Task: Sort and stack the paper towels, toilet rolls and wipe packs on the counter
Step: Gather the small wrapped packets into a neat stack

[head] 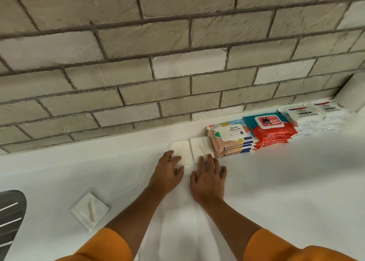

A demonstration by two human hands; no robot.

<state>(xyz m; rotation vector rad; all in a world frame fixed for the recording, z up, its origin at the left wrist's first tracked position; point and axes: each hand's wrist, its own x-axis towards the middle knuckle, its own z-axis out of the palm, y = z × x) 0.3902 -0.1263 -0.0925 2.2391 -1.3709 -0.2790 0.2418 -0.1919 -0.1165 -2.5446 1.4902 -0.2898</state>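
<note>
Two small white napkin stacks lie side by side by the wall: the left stack [182,152] and the right stack [199,147]. My left hand [167,172] rests on the near corner of the left stack, fingers straight. My right hand [208,178] lies flat, fingertips at the near edge of the right stack. To the right stand a peach wipe pack stack [230,140], a red wipe pack stack [271,129] and white wipe packs [308,115]. A white paper towel roll [353,95] stands at the far right.
A loose white napkin with wooden sticks on it [89,209] lies at the near left. A metal sink drainer [9,215] shows at the left edge. The white counter [296,181] runs along a brick wall [177,53].
</note>
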